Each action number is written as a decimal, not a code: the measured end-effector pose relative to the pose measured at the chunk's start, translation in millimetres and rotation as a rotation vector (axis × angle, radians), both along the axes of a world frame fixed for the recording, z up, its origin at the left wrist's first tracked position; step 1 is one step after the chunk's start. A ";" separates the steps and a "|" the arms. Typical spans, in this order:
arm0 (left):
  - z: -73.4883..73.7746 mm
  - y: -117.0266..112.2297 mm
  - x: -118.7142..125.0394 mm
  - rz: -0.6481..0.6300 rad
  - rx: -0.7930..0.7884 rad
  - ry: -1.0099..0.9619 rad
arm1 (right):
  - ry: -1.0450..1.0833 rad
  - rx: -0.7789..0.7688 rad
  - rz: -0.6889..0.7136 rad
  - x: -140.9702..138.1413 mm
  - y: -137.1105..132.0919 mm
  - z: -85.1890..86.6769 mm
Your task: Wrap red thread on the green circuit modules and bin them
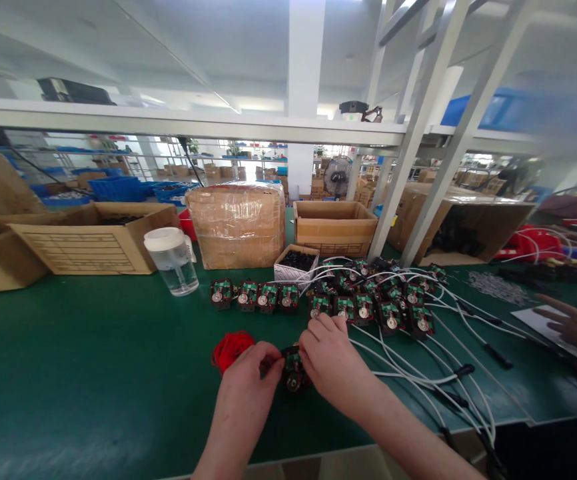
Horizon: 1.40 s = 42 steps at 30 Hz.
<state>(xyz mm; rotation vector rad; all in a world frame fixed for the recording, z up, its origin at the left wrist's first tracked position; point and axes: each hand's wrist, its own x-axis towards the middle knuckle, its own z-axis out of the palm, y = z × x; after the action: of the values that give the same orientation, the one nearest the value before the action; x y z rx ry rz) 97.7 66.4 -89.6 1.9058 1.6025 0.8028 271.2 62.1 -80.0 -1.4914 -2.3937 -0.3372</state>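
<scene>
Left hand (pixel 248 377) pinches upper-left edge of black-cased circuit-board module (pixel 294 365), near front edge of green tabletop (pixel 93 373); right hand (pixel 331 350) touches module's right side, grip hidden, can't tell if it's grasping. Open room runs left; right side crowded by smooth white cables (pixel 411 378). Module boxy, round disc (pixel 292 382) on it. Thin, looped red wire bundle (pixel 229 350) beside left hand. Wrists angled inward, fingers bent.

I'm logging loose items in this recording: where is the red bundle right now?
In the head view, the red bundle lies on the green tabletop left of centre, partly hidden by the left hand, with a row of circuit-board units beyond it.
</scene>
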 end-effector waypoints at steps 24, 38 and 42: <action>-1.0 13.4 4.7 -0.029 -0.023 -0.063 | 0.143 -0.090 -0.042 4.0 0.7 1.3; -8.3 20.1 5.9 -0.028 -0.149 -0.179 | 0.930 -0.298 -0.099 8.8 0.2 -41.6; -6.5 20.5 4.7 -0.021 -0.158 -0.175 | 0.991 -0.289 -0.118 4.1 4.9 -42.4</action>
<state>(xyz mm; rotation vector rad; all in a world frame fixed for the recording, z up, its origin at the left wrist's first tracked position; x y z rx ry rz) 102.4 86.9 -96.0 1.6908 1.4914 0.7872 275.3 66.9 -122.4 -1.4217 -1.5825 0.6202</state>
